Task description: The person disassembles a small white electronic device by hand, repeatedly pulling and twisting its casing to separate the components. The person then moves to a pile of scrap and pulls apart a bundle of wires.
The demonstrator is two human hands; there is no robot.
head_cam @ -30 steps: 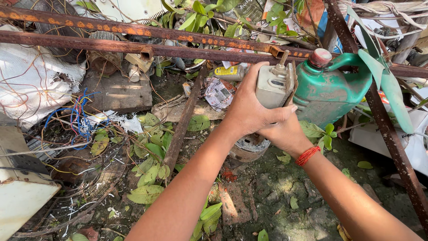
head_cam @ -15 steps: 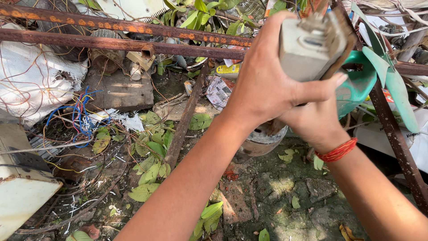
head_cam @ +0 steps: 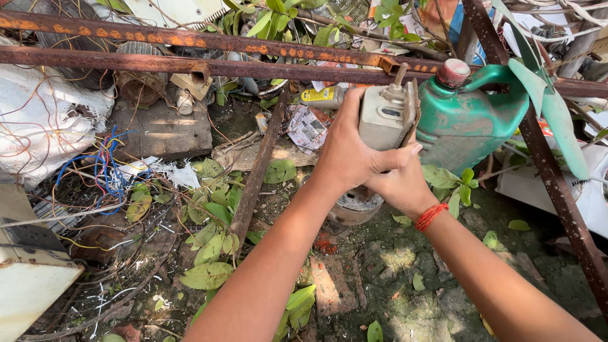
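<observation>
Outdoors, the ground (head_cam: 405,278) is damp, mossy earth littered with green leaves (head_cam: 212,244), tangled wires (head_cam: 101,171) and scrap, crossed by rusty iron bars (head_cam: 190,63). Above it, in front of a green plastic jug (head_cam: 465,120), sits a small grey metal box (head_cam: 385,117), worn and dirty, with a short stem poking from its top. It stands roughly upright, long axis vertical, stem pointing up and away. The left hand (head_cam: 348,155) wraps its side, thumb across the front; the right hand (head_cam: 399,183) cups it from beneath.
</observation>
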